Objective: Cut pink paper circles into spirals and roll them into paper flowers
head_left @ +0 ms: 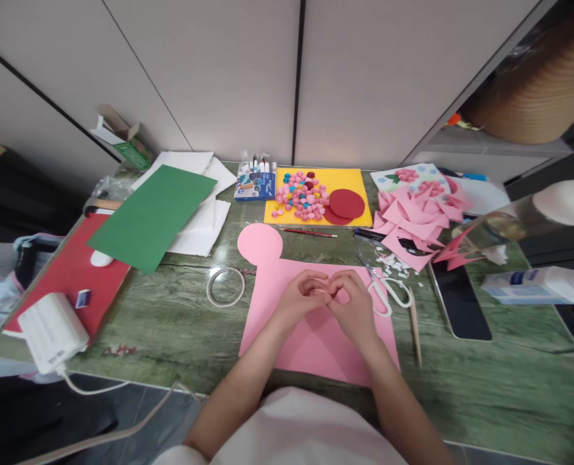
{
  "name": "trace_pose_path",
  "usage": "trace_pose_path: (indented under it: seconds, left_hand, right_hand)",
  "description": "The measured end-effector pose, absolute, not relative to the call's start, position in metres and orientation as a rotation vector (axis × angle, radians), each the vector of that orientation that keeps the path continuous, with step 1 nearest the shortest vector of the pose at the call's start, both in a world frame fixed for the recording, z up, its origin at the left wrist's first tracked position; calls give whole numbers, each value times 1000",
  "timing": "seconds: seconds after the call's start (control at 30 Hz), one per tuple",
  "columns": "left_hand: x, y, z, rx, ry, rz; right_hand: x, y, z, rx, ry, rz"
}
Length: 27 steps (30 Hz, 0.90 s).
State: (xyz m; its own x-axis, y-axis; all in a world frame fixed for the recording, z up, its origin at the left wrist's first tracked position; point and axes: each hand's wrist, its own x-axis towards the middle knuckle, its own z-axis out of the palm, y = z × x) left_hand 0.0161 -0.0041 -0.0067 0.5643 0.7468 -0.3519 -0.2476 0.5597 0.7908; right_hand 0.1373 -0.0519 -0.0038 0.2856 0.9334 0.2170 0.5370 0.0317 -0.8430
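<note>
My left hand (301, 294) and my right hand (350, 300) meet over the middle of a large pink paper sheet (311, 342) on the green table. Both have their fingers curled and pinched together around something small and pink between the fingertips; I cannot make out what it is. A pink paper circle (260, 243) lies at the sheet's upper left corner. White-handled scissors (386, 287) rest just right of my right hand, and a ring of tape (225, 286) lies left of the sheet.
A yellow sheet (350, 177) at the back holds several small pink paper balls (302, 196) and red discs (346, 204). Pink offcuts (415, 216), a marker box (255, 179), green paper (154, 215), a red board (71, 274), a dark tablet (460, 298) and a wooden stick (415, 326) surround the work area.
</note>
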Motion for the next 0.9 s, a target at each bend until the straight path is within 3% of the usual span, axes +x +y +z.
trace_pose_path:
  seconds: [0.9]
  left_hand:
    - [14, -4, -7, 796, 781, 714]
  right_hand:
    - [137, -53, -9, -1623, -1292, 566]
